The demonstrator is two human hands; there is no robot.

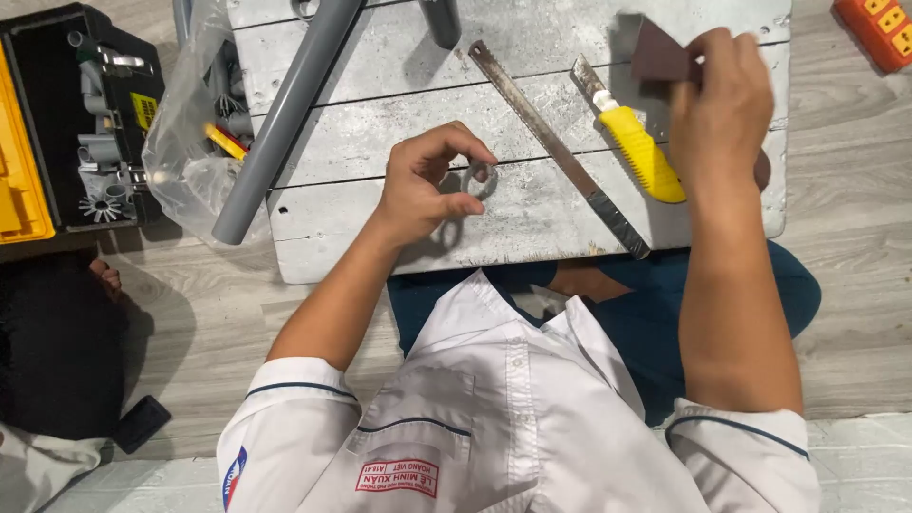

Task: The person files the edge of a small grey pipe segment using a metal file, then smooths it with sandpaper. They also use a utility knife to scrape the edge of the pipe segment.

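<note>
Now, head view, looking down on a person in a white shirt who sits at a low grey wooden board (399,123). Left hand (427,185) is over the board near its front edge, fingers curled, thumb and index pinching a small grey ring (481,177), prob. a short cut of pipe; the ring is just above the board surface, approx. in the middle of it. Right hand (717,104) is raised over the right part of the board and closed on a dark brown folded piece (657,52), looks like sandpaper, blurred so I cannot tell more. Between the two hands lies a bare saw blade (560,152), diagonal, and just beside it a hand saw w/ yellow handle (646,157), partly under the right hand. A long grey pipe (285,114) lies tilted across the left edge of the board. Left of it is a clear plastic bag (190,142) w/ small parts, then an open black and yellow toolbox (57,123) on the floor. Top right corner shows an orange power strip (879,28).
</note>
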